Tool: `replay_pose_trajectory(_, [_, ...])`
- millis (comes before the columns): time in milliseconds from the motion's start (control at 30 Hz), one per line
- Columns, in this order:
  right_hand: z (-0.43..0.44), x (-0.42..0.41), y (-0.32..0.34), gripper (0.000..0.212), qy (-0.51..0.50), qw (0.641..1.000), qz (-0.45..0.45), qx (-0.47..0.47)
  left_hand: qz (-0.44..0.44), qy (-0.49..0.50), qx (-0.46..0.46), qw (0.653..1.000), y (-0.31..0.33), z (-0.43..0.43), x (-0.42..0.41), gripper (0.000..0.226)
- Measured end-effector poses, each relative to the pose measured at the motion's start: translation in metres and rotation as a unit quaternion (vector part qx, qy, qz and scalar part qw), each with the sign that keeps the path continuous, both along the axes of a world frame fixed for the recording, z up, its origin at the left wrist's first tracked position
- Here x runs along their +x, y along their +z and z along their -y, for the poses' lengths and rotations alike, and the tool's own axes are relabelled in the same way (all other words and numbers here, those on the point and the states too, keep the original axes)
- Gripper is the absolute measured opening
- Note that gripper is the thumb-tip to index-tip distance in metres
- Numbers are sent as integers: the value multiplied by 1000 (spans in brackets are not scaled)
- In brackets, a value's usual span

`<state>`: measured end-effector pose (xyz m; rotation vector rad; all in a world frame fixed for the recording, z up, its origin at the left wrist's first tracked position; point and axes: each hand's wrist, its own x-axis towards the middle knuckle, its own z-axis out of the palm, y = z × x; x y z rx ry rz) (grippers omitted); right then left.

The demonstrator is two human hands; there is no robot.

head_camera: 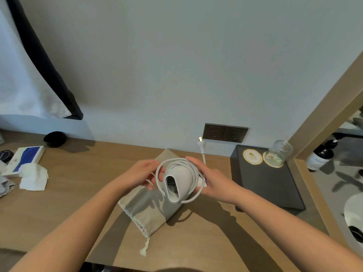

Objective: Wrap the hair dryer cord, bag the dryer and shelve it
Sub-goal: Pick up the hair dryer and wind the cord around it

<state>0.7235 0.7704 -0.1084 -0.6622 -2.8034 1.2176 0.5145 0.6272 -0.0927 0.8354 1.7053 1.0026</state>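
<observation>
A small white hair dryer (pixel 179 180) is held above the wooden counter, its honeycomb air intake facing me. Its white cord (pixel 194 174) runs in loose loops around the body. My right hand (pixel 211 178) grips the dryer and the loops from the right. My left hand (pixel 143 173) pinches the cord loop on the left side. The free end with the plug (pixel 201 144) sticks up behind my right hand, below the wall sockets. A beige drawstring bag (pixel 146 205) lies flat on the counter under the dryer, its gathered mouth and tassel pointing toward me.
A dark tray (pixel 269 185) at the right carries two round coasters and a tipped glass jar (pixel 280 152). Two wall sockets (pixel 225 132) sit behind. At the left lie crumpled tissues (pixel 33 176), a blue-and-white box (pixel 23 160) and a black bowl (pixel 55 138). A mirror stands at the far right.
</observation>
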Motion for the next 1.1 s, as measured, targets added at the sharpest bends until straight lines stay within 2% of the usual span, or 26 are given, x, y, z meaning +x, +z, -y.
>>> replay_pose_trajectory(67, [-2, 0, -2, 86, -2, 1000, 2, 1, 25, 17, 4, 1000, 0, 3, 3, 30])
replay_pose_trajectory(167, [-5, -1, -5, 87, -12, 1000, 1, -18, 6, 23, 1, 1000, -3, 4, 10, 19])
replay_pose_trajectory(300, [3, -5, -3, 83, -40, 992, -33, -117, -31, 74, -9, 997, -18, 1, 25, 19])
replay_pose_trajectory(400, [8, -11, -5, 96, -61, 983, -37, -170, -41, 88, -14, 995, -29, -2, 30, 19])
replay_pose_trajectory(533, [8, -17, -11, 111, -86, 975, 1, -206, -114, 32, -70, 990, -34, 0, 25, 35])
replay_pose_trajectory(633, [9, -18, -12, 117, -107, 965, 23, -238, -166, -11, -116, 979, -37, 2, 18, 33])
replay_pose_trajectory(867, [3, -26, -14, 124, -141, 955, 71, -250, -174, -73, -162, 969, -40, 0, 2, 45])
replay_pose_trajectory(1000, [4, -32, -4, 121, -204, 943, 72, -251, -169, -98, -176, 965, -40, 1, -8, 51])
replay_pose_trajectory(1033, [4, -33, -1, 116, -221, 941, 81, -242, -170, -100, -178, 964, -40, 1, -10, 50])
replay_pose_trajectory(1100, [1, -37, 1, 93, -246, 938, 116, -214, -184, -105, -174, 962, -38, -1, -13, 43])
